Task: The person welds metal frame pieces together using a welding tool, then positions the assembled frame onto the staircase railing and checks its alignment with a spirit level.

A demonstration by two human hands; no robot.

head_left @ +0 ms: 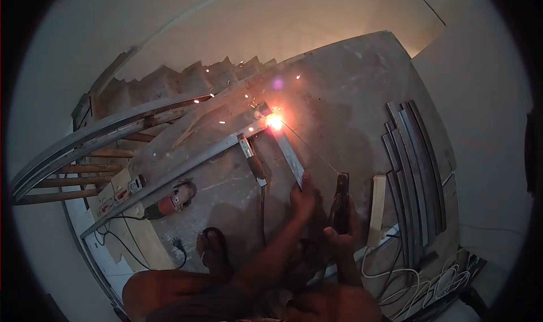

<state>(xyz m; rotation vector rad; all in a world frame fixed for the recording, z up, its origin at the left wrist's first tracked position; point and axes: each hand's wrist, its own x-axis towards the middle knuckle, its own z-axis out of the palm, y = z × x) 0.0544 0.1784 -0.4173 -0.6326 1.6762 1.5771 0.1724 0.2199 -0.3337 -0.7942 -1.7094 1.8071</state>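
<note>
My left hand (302,200) is closed around the near end of a short metal tube (289,155). The tube's far end meets a long metal tube (186,166) at a bright glowing arc (274,121), with sparks flying up and left. My right hand (343,240) grips a dark welding electrode holder (340,203). From it a thin welding rod (314,149) runs up-left to the arc. A ground clamp (251,161) bites on the long tube, its cable trailing toward me. Glare hides the joint itself.
An angle grinder (172,200) lies on the floor at left, near a power strip (121,197). Several metal tubes (418,169) lie at right beside a pale block (377,209) and coiled cables (447,285). Stairs (164,84) and a curved railing (107,127) stand at upper left.
</note>
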